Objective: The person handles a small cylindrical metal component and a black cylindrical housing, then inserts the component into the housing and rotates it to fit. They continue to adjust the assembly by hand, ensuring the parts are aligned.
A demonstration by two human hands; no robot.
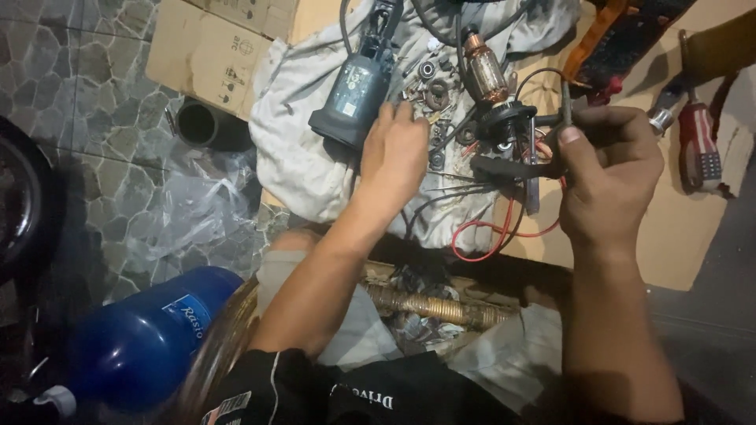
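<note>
My left hand (394,157) reaches palm-down onto a grey cloth (291,142), its fingertips among several small metal parts (433,90) beside a dark power-tool housing (354,94). What its fingers pinch is hidden. My right hand (610,177) is closed around a black round motor part (504,130) with red wires (504,232) and a thin metal tool (565,102) sticking up. A copper-wound armature (484,71) lies just beyond.
Cardboard sheets (209,51) lie under the cloth on a stone-tile floor. A black tube (201,126) and clear plastic bag (189,208) sit left. A blue bottle (146,342) is near left. A red-handled tool (697,149) and an orange-black tool (614,39) lie right.
</note>
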